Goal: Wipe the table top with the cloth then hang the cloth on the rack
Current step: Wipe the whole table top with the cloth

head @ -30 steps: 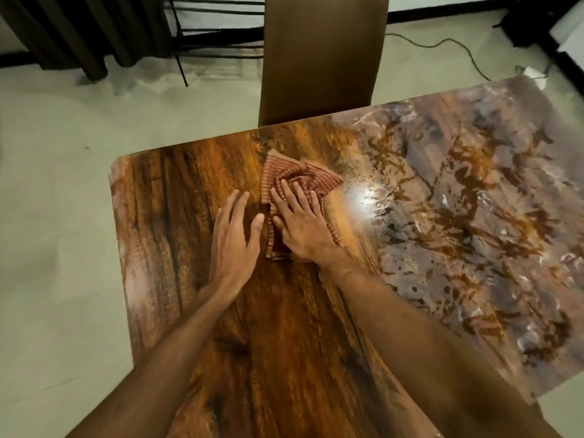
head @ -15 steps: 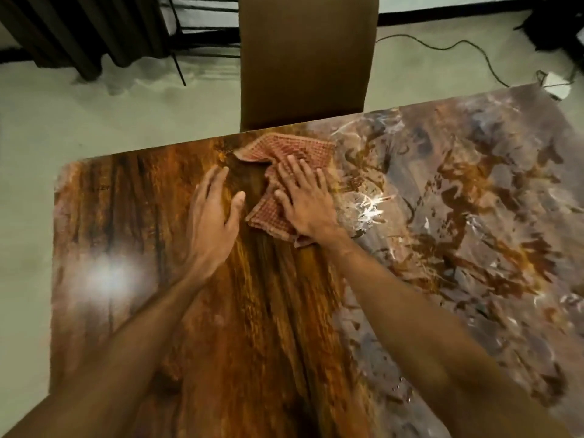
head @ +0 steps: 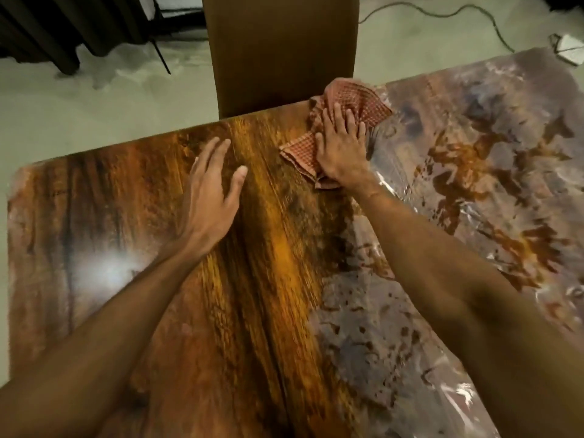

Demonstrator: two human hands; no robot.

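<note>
Right hand (head: pixel 343 147) flat, fingers spread, pressing crumpled red checked cloth (head: pixel 350 99) at worktop (head: pixel 252 279) far edge; left hand (head: pixel 211 197) open, empty, beside cloth.

Cloth (head: pixel 350 104) on table (head: pixel 240 279) edge, beside chair (head: pixel 281 52).

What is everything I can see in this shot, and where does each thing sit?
table top: one, glossy orange-brown wood grain turning to mottled grey-brown on the right, fills most of the view.
cloth: one, red and white check, crumpled at the table's far edge.
chair back: one, brown, just beyond the far edge.
curtain: one, dark, top left corner.
metal frame: one, black, thin bars, beside the curtain.
cable: one, dark, on the pale floor at top right.
left hand: one, open, flat on the bare table.
right hand: one, pressed flat on the cloth.
</note>
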